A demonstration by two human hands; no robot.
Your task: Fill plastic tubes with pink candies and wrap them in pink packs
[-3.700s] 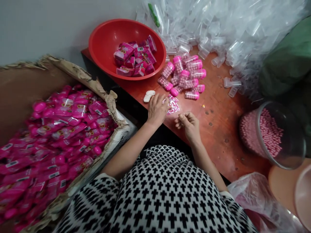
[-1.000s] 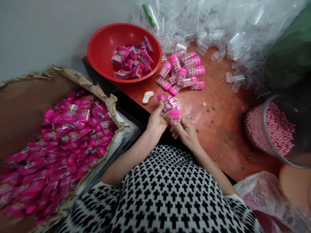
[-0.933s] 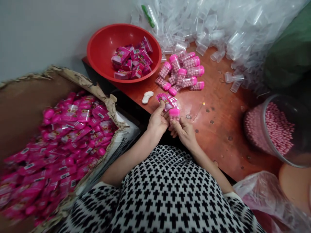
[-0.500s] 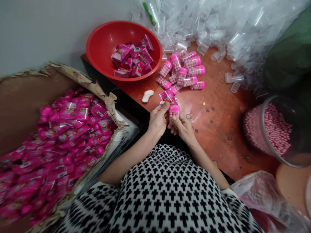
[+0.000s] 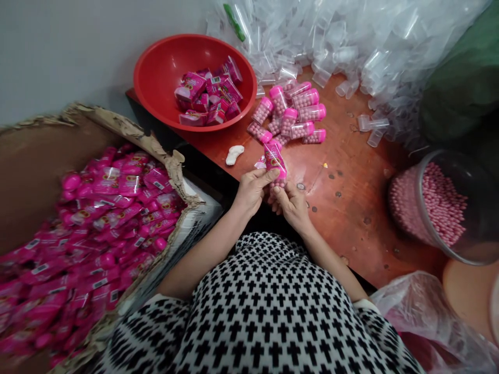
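Observation:
My left hand (image 5: 251,188) pinches a pink printed wrapper sleeve (image 5: 275,157) that covers the top of a small candy vial. My right hand (image 5: 290,203) grips the vial's lower end (image 5: 277,183) from below. Both hands meet at the near edge of the reddish-brown table (image 5: 343,182). Beyond them lies a cluster of pink-capped vials filled with candy (image 5: 294,115). A red bowl (image 5: 156,78) at the back holds several wrapped vials (image 5: 210,96).
A torn cardboard box (image 5: 128,130) on my left is full of wrapped pink packs (image 5: 97,218). A clear jar of pink candy balls (image 5: 436,202) lies at right. Empty clear vials (image 5: 351,36) pile at the back. A small white lump (image 5: 233,154) sits near the edge.
My right hand picked up a capped vial and my left hand a wrapper. In the last second the wrapper has slid down over the vial's pink cap.

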